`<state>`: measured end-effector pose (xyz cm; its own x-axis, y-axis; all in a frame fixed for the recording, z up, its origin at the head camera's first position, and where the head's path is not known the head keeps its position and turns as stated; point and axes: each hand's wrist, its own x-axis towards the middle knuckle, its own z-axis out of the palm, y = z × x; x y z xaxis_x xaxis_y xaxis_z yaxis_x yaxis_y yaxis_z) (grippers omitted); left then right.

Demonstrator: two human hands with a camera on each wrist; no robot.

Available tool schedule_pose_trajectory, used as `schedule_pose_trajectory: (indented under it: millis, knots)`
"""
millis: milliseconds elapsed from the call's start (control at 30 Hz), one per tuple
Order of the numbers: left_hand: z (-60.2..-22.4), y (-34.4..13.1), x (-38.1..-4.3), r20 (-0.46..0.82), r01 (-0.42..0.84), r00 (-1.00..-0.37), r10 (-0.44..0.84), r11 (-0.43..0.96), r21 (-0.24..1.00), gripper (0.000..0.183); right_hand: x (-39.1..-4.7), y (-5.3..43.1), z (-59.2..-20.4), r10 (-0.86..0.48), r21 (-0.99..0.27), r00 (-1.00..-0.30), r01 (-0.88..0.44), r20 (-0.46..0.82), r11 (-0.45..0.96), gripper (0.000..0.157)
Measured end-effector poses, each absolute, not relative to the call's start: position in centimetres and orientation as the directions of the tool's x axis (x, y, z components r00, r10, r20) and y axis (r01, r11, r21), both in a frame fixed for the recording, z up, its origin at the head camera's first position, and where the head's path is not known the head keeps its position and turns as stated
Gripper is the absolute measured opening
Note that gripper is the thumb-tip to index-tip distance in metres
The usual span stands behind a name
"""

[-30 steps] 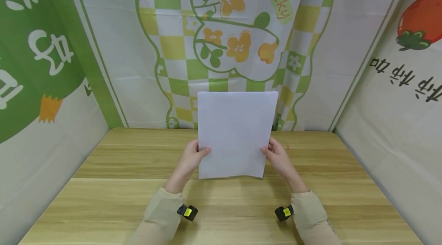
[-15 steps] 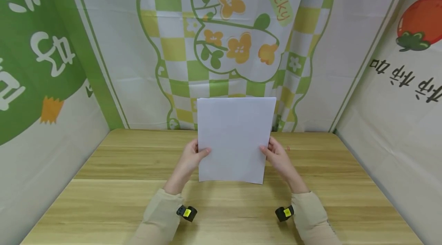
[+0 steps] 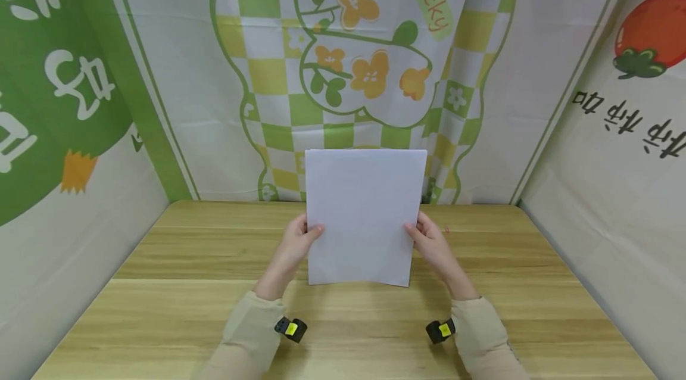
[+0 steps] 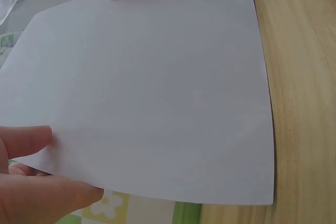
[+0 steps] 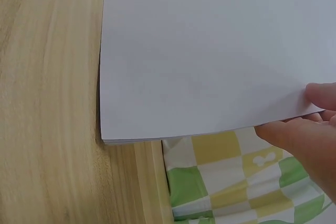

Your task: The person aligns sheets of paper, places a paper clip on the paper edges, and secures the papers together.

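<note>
A stack of blank white paper (image 3: 364,207) stands upright over the table, its lower edge right at the tabletop. My left hand (image 3: 295,240) grips the left side, thumb on the near face and fingers behind. On the opposite side my right hand (image 3: 430,243) pinches the stack the same way. Several thin layers show at the corner of the paper (image 5: 173,77) in the right wrist view. From the left wrist, the sheet (image 4: 157,87) looks smooth and slightly bowed. Most of the fingers are hidden behind the paper.
The wood-grain table (image 3: 171,308) spreads around the hands. Behind it hangs a green and white checked curtain (image 3: 262,28), with printed cloth walls at both sides. A tiny red mark (image 3: 447,229) is on the table to the right. Each sleeve has a black wrist camera (image 3: 292,329).
The paper has slid down a little between the hands, and its lower edge now sits lower and nearly level. Both hands stay almost in place.
</note>
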<state>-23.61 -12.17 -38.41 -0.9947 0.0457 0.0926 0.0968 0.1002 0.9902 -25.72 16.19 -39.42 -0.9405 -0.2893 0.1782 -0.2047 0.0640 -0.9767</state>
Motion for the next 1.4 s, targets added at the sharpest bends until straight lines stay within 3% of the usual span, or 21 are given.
schedule_pose_trajectory:
  millis: [1400]
  knots:
    - [-37.4,-12.2,-23.6,0.153,0.154,-0.988,0.031,0.031,0.988,0.038,-25.2,15.9,-38.2,-0.241,-0.972,-0.947,-0.230,0.211,0.052,0.044]
